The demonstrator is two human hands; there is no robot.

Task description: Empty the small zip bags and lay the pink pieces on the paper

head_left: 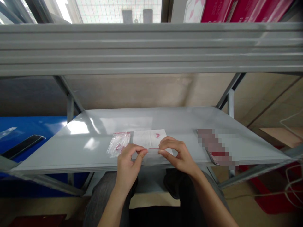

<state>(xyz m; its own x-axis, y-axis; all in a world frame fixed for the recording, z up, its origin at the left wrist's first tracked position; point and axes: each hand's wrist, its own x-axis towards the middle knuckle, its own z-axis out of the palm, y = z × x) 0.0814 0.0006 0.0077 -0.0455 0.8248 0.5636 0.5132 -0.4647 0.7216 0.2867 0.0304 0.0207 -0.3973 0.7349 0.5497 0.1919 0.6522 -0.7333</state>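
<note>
Between my two hands a small clear zip bag [153, 148] is stretched; its red top line shows, and the see-through part below is faint. My left hand [130, 159] pinches the bag's left end between thumb and forefinger. The right end is pinched the same way by my right hand [176, 154]. Just behind lies a white sheet of paper [143, 137] with several small pink-red pieces [157, 135] on it. Left of the paper is a pile of clear zip bags [120, 142] with red top edges; some red pieces or marks show among them.
All this lies on a grey metal shelf [94, 126]. At its right sits a blurred-out reddish object [214, 146]. A thick grey shelf edge [151, 49] crosses above, bearing red boxes or binders [217, 11]. A dark phone [23, 146] rests on a blue surface [50, 129] at left.
</note>
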